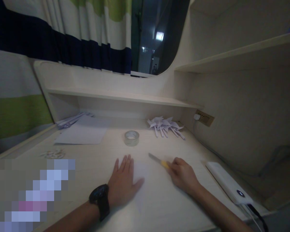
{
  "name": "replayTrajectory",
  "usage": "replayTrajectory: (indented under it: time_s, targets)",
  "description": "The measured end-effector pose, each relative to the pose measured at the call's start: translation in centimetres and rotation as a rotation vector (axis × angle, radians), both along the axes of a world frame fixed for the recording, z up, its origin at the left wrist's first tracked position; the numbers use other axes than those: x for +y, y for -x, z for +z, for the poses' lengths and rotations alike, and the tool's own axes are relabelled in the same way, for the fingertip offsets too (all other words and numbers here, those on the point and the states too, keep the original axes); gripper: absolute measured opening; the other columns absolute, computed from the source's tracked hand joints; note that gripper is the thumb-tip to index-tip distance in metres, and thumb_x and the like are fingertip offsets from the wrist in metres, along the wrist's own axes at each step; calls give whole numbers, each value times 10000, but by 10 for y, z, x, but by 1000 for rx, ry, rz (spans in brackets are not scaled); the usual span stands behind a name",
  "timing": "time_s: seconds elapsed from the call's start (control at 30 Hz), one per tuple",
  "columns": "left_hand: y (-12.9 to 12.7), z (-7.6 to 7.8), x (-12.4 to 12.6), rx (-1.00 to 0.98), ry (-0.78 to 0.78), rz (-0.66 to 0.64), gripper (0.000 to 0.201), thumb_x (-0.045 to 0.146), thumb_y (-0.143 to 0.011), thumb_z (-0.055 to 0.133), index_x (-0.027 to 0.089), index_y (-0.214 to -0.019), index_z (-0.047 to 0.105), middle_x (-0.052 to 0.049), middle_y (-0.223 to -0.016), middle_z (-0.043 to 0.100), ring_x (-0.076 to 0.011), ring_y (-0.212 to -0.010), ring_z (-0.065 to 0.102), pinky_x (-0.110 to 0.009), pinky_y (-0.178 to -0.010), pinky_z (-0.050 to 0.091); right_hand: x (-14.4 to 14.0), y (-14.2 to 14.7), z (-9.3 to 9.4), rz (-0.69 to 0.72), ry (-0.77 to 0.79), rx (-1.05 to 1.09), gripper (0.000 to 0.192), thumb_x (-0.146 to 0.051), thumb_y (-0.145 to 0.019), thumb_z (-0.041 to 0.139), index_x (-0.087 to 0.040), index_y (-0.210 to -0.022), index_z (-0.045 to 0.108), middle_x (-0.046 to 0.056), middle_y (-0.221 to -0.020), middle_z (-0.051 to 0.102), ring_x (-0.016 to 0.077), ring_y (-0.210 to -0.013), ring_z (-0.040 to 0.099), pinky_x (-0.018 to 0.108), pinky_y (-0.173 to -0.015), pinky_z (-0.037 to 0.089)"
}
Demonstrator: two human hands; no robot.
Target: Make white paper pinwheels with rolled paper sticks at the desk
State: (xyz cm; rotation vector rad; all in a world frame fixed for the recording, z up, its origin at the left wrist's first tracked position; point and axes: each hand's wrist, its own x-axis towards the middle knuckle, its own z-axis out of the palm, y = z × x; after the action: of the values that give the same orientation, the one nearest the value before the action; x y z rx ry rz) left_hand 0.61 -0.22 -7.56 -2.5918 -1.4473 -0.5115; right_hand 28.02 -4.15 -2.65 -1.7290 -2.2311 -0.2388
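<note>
Knife [157, 159]: gripped in closed right hand [182, 175]; blade pointed up-left, away from the person.
Left hand [122, 182]: spread flat on paper [141, 180].
Surface: pale desk [106, 151], dimly lit.

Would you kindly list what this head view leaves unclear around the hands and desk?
- Tool in right hand: motion-blurred, grip end hidden by fingers.
- Paper under left hand: pale, edges hard to trace.
- Lower left corner: pixelated block.
- Folded paper pieces: too small to identify.
</note>
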Motion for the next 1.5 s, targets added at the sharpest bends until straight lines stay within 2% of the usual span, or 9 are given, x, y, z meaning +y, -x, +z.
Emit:
replayTrajectory:
  time_s: [0.23,0.5,0.6,0.8,0.97,1.17,1.23,1.37,1.5]
  targets:
    - [3,11,-3,-23,68,4,860,698,-853,257,44,-1401,360,-233,-1470,309,-370,-1371,237,-559,-1095,142,-3,1,0,-10,-59,17,287,-244,-877,479,-197,-1107,643,94,-944,617,219,-881,556,320,-788,453]
    - [25,60,5,-12,192,-211,639,542,-789,543,235,-1340,440,-98,-1316,543,-300,-1202,481,-459,-1003,335,6,-6,16,-36,-50,255,368,-264,-933,371,-162,-1204,598,128,-1049,669,243,-939,620,356,-850,470]
    - [25,71,3,44,159,-91,486,573,-780,533,226,-1114,596,-119,-1113,623,-323,-1023,567,-461,-847,428,10,-7,17,1,32,462,390,-340,-947,353,-179,-1203,599,108,-1109,676,251,-987,633,354,-856,477]
    - [24,75,-1,139,121,206,543,598,-876,335,139,-944,617,-148,-859,639,-308,-759,621,-438,-662,469,10,-4,16,15,138,681,404,-436,-906,406,-183,-1078,669,105,-1069,693,269,-967,641,368,-810,506]
    - [31,85,-15,37,140,-129,380,487,-859,446,185,-1031,601,-111,-976,640,-277,-887,604,-420,-768,473,-5,1,11,2,497,867,488,-449,-787,580,-179,-1194,581,57,-782,683,165,-483,596,261,-400,454]
    - [41,73,-33,3,177,-600,363,369,-878,466,242,-1208,547,-42,-1276,579,-242,-1208,483,-424,-1065,314,-23,9,11,-27,523,804,511,-356,-748,614,-183,-1227,568,94,-987,674,125,-495,585,228,-400,437]
    - [42,61,-34,32,157,-539,378,361,-930,387,219,-1253,523,-59,-1311,560,-237,-1216,486,-425,-1057,335,-24,9,14,14,451,740,468,-332,-748,618,-172,-1187,612,101,-984,686,168,-610,627,255,-494,481]
    - [38,43,-33,42,21,-124,451,391,-938,355,89,-1194,572,-195,-1200,605,-335,-1101,549,-521,-930,420,-15,7,17,105,358,645,438,-294,-758,604,-166,-1176,623,105,-1045,683,230,-828,644,322,-707,504]
    - [40,52,-25,22,28,-158,311,180,-873,406,130,-1106,605,-140,-1067,657,-282,-987,575,-472,-885,444,-5,12,19,158,335,578,390,-229,-763,577,-179,-1145,636,89,-1038,692,243,-903,636,349,-802,482]
